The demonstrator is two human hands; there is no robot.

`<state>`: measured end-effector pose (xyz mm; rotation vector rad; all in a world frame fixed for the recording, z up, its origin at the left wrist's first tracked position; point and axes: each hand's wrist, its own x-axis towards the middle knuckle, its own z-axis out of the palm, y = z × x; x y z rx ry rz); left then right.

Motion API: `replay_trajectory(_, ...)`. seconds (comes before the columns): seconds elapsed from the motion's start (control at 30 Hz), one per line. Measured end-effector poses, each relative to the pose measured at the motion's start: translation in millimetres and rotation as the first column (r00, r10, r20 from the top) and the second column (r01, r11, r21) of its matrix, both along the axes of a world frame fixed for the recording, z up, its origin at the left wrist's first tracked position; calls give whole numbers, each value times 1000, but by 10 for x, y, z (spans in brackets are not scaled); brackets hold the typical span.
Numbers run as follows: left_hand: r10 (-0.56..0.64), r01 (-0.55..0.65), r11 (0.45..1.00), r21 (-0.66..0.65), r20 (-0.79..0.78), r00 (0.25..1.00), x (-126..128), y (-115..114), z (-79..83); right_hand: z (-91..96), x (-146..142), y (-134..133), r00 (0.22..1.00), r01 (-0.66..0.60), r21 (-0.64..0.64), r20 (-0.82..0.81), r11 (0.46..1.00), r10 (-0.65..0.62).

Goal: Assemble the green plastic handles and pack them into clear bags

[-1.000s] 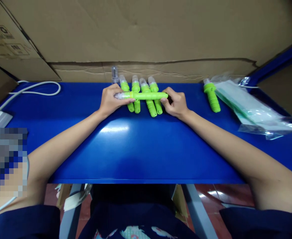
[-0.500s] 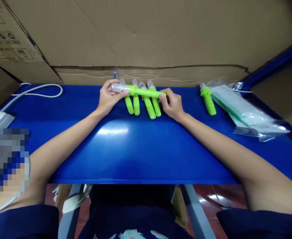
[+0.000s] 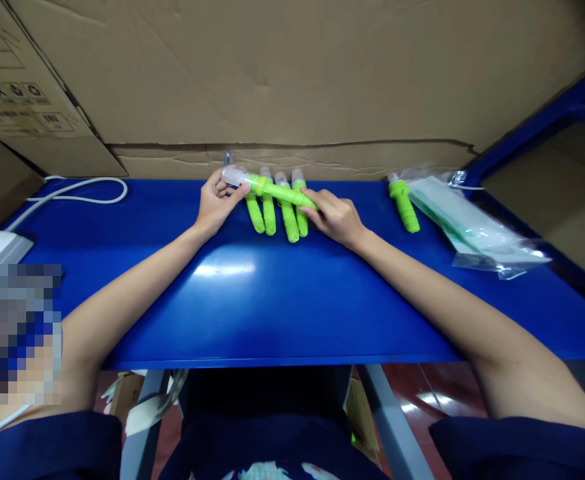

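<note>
Between my hands a lime-green light stick (image 3: 277,192) with a clear, rounded end is held nearly level above the table, its green end tilted a little down to the right. My left hand (image 3: 216,203) grips the clear end between thumb and fingers. The fingers of my right hand (image 3: 340,217) close around the green tail end. Behind and below it, several similar green sticks lie side by side, among them one stick (image 3: 288,223) whose middle the held one covers. A small clear cap (image 3: 228,159) stands just behind my left fingers.
To the right lies another, thicker green stick (image 3: 405,210) beside a clear plastic bag (image 3: 477,223) with pale contents. A white cable (image 3: 90,190) loops over the blue table (image 3: 272,307) at the left, near a white device (image 3: 0,248). Cardboard (image 3: 292,80) walls off the back.
My right hand has shifted left and lies flatter along the light stick, whose green end now dips lower. The whole view has moved slightly.
</note>
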<state>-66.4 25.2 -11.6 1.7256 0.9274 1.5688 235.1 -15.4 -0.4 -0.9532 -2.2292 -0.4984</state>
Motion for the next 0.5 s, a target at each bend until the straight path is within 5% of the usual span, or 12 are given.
replay_trajectory(0.27, 77, -53, 984, -173, 133, 988, 7, 58, -20, 591, 324, -326, 985, 174, 156, -28, 972, -172)
replay_trajectory(0.4, 104, -32, 956, -292, 236, 966, 64, -36, 102, 523, 581, -733, 963, 262, 269, -12, 927, -269)
replay_trajectory(0.5, 104, -6, 943, -332, 279, 954, 99, -96, 176, 347, 691, -1034, 935, 342, 235, 10, 910, -355)
